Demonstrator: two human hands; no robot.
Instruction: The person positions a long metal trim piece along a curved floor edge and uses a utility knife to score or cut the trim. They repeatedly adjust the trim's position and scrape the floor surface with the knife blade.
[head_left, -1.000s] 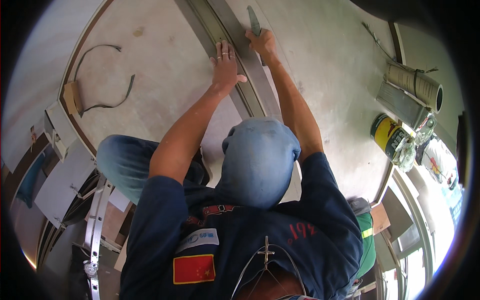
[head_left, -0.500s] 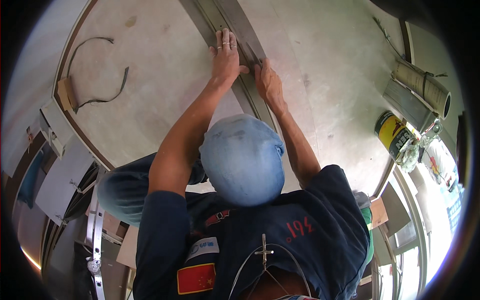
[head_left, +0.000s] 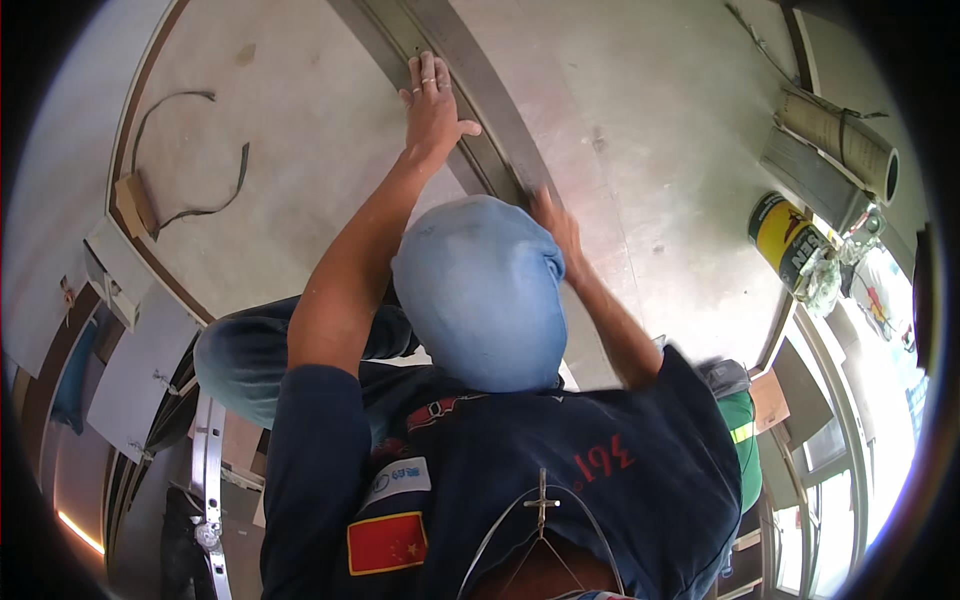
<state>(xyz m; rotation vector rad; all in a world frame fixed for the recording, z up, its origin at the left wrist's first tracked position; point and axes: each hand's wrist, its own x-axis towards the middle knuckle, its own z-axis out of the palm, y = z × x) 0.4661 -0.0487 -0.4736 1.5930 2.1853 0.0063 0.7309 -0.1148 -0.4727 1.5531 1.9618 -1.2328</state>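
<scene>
My left hand [head_left: 432, 110] lies with spread fingers on a long grey metal channel strip [head_left: 477, 154] running up and away across the pale board [head_left: 270, 170]. My right hand [head_left: 555, 225], smeared by motion, is farther down the strip's right edge, partly behind my denim-covered knee [head_left: 475, 290]. Its fingers are unclear, and I cannot make out a tool in it.
A cord [head_left: 240, 180] and small cardboard piece [head_left: 137, 204] lie left. At right are a paper roll [head_left: 850, 150], grey metal can [head_left: 800, 170], yellow-and-black can [head_left: 778, 235] and crumpled plastic. A ladder-like metal rail [head_left: 210, 470] is at lower left.
My right hand, seen with a putty knife a second ago, has moved down along the strip toward me. My left hand has shifted slightly up and left, still flat on it.
</scene>
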